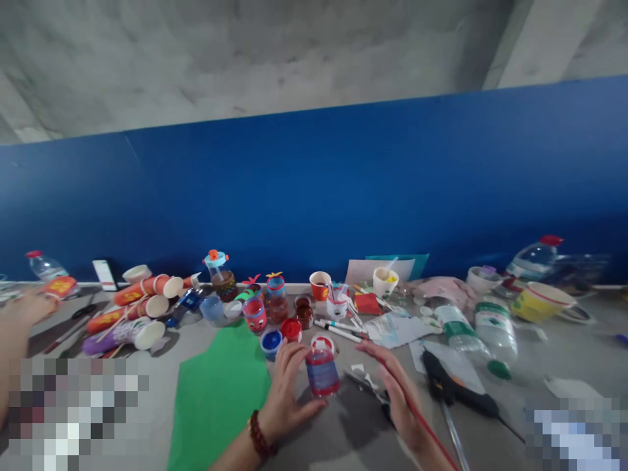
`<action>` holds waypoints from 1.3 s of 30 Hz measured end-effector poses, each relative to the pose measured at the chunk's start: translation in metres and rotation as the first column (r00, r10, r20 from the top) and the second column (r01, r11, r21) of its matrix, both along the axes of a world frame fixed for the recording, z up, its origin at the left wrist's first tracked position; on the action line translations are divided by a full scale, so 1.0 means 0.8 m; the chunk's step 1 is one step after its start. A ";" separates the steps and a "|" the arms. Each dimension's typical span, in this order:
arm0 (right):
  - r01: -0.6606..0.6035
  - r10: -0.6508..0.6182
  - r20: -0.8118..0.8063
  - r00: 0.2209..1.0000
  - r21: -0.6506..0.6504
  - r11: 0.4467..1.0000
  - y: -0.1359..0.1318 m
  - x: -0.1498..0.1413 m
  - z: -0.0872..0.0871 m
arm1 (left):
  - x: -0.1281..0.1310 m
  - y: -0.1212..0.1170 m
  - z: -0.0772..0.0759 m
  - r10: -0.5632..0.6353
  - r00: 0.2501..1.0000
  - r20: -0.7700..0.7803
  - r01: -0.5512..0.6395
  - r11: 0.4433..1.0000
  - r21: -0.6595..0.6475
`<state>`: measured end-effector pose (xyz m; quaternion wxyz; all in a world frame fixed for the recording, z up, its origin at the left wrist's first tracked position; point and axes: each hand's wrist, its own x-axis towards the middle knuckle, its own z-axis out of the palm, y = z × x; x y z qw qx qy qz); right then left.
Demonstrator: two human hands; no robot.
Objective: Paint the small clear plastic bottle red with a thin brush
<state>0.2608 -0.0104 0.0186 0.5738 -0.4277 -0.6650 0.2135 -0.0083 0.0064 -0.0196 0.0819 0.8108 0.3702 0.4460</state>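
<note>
Another person's hand (32, 304): well left of the green sheet (220, 392), blurred, at an orange-red tube (59, 286).
Cup-ended rolls (128, 316): piled just left of the green sheet's far end, two orange and one purple.
Paint pots (271, 343): by the green sheet's far right corner, a blue one beside a red one.
Left hand (289, 396): at the green sheet's right edge, curved around the painted cup, thumb by its lower end (a beaded bracelet (260, 437) circles the wrist).
Painted cup (322, 376): right of the green sheet, clear, banded red and blue, held slightly tilted.
Right hand (400, 396): farther right of the green sheet, fingers nearly straight, a thin red stick (419, 413) held along it.
Scissors (367, 384): between painted cup and right hand, right of the green sheet.
Glue gun (456, 387): well right of the green sheet, lying beyond the right hand.
</note>
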 end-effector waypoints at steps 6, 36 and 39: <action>-0.001 0.000 -0.096 0.995 -0.007 1.000 0.006 -0.002 0.046 | 0.004 -0.003 0.003 -0.068 0.998 -0.011 0.068 0.998 -0.001; -0.187 0.115 -0.281 0.953 -0.242 0.952 0.127 0.005 0.153 | 0.007 -0.002 0.001 0.006 1.000 -0.003 -0.006 1.000 -0.005; -0.213 0.140 -0.266 0.954 -0.269 0.939 0.120 0.001 0.151 | 0.006 -0.002 0.005 0.014 1.000 0.010 -0.014 1.000 -0.008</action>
